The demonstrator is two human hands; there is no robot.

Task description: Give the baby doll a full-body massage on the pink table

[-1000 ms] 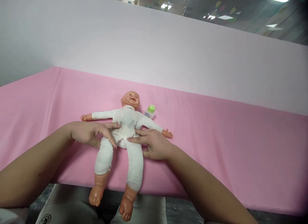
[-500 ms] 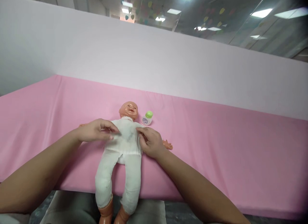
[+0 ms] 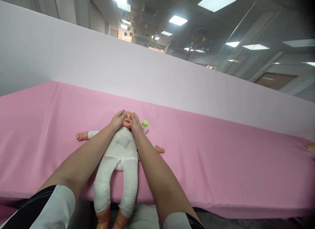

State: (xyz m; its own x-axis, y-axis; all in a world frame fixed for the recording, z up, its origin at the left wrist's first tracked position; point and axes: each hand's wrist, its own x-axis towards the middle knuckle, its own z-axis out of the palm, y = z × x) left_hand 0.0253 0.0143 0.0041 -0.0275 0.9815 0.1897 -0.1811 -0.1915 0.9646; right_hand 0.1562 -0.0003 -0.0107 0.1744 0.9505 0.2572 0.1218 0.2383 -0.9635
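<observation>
A baby doll (image 3: pixel 122 143) in a white cloth body lies on its back, with its head away from me and its feet over the near edge. My left hand (image 3: pixel 118 120) lies along one side of the doll's head (image 3: pixel 127 123), fingers stretched and resting flat by the temple. On the other side my right hand (image 3: pixel 135 122) rests against the head in the same way. Between the two hands the doll's mouth and nose show. A small bottle with a green cap (image 3: pixel 145 125) stands just right of my right hand, partly covered by it.
Pink cloth (image 3: pixel 221 156) covers the table under the doll. Behind it rises a white panel (image 3: pixel 152 74), with glass above. The doll's arms stretch out sideways, one small hand (image 3: pixel 82 136) to the left and another (image 3: pixel 159 149) to the right.
Both my hands have moved up from above the doll's chest to the sides of its head and now touch it. The view has tilted, showing more of the ceiling.
</observation>
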